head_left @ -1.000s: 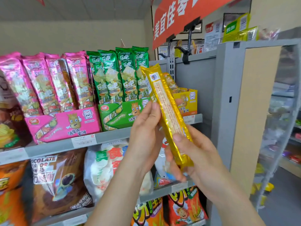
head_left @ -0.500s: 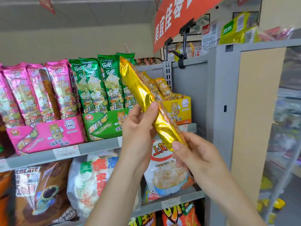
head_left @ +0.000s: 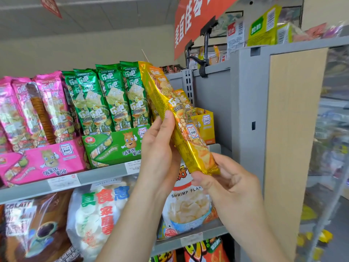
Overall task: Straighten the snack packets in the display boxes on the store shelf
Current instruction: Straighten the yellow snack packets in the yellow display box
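A long yellow snack packet [head_left: 170,106] is tilted in the air in front of the shelf, its printed face towards me. My left hand [head_left: 160,148] holds its middle from the left, thumb on the front. My right hand [head_left: 224,188] pinches its bottom end. Behind it stands the yellow display box [head_left: 207,127] with another yellow packet or two leaning inside. To its left a green display box [head_left: 113,146] holds several upright green packets [head_left: 113,97], and a pink display box [head_left: 43,163] holds several pink packets [head_left: 51,103].
The boxes stand on a grey shelf [head_left: 98,176] with price labels. Large snack bags [head_left: 94,216] fill the shelf below, among them a shrimp flakes bag [head_left: 188,207]. A grey upright panel [head_left: 245,120] closes the shelf on the right. A red sign [head_left: 192,21] hangs overhead.
Both hands have turned the yellow packet about its length, from its back with the label to its printed front. It has also moved up and left, closer to the green packets.
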Demonstrator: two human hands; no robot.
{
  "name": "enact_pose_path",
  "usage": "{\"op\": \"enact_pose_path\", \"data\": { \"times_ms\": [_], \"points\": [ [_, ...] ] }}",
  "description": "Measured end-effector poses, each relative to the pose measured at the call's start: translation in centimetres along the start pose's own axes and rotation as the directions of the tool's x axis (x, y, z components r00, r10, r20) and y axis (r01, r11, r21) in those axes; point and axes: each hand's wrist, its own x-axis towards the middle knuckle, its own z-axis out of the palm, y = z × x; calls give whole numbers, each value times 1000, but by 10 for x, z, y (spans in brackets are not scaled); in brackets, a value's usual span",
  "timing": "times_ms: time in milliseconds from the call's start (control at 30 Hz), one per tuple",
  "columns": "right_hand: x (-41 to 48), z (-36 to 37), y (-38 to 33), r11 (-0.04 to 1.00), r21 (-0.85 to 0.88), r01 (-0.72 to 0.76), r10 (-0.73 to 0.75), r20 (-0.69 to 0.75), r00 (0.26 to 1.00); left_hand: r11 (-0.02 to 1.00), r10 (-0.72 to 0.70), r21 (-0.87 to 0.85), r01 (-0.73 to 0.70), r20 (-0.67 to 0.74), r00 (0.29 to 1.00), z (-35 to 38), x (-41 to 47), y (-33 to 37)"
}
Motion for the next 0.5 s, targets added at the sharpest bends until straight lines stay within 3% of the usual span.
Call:
{"op": "enact_pose_path", "data": {
  "times_ms": [167,300,367,500],
  "points": [
    [-1,-8,-2,903,-407,135,-171,-54,984,999,-36,24,35,33,999,-1,1,-2],
    [-2,-11,3,825,-550,130,-208,-81,975,971,-25,238,-6,127,992,-3,2,-6],
    [-3,-10,4,847,-512,146,-216,-80,973,944,34,320,-84,157,987,-4,2,-9],
    [-2,-11,2,996,-85,38,-36,17,999,961,90,251,-112,99,991,-9,4,-6]
  ]
}}
